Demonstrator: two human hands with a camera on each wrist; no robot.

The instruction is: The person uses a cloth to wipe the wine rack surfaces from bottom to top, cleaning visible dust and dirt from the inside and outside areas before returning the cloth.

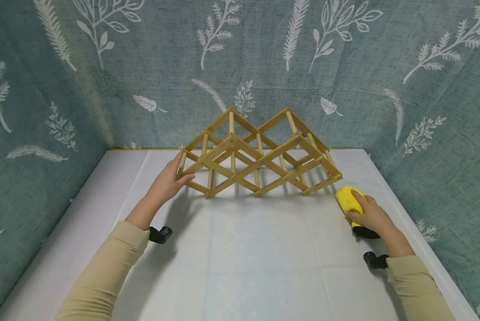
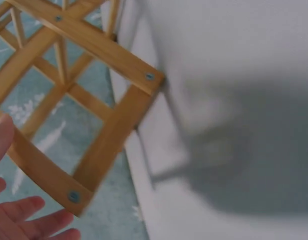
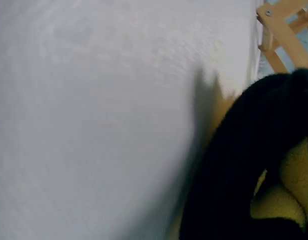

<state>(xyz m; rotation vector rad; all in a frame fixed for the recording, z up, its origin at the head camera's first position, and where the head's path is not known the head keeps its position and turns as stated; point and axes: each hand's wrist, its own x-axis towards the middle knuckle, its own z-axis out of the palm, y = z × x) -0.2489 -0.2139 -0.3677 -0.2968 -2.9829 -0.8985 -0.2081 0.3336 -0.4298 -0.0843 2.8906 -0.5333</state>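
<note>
A wooden folding wine rack (image 1: 244, 171) with a criss-cross lattice and round dowels spans the middle back of the table. My left hand (image 1: 165, 185) grips its left end, thumb in front. In the left wrist view the thumb lies over a slat of the rack (image 2: 111, 137), and the other fingers are spread behind a screwed corner. To the right of the rack, my right hand (image 1: 374, 216) holds a bunched yellow-and-black fuzzy cloth (image 1: 347, 199) against the table. That cloth's black part (image 3: 219, 190) fills the right side of the right wrist view, hiding the fingers.
A white cloth covers the table (image 1: 264, 258). Green leaf-patterned fabric (image 1: 260, 71) stands as walls at the back and both sides, close behind the rack. Black camera mounts (image 1: 160, 235) sit at both wrists.
</note>
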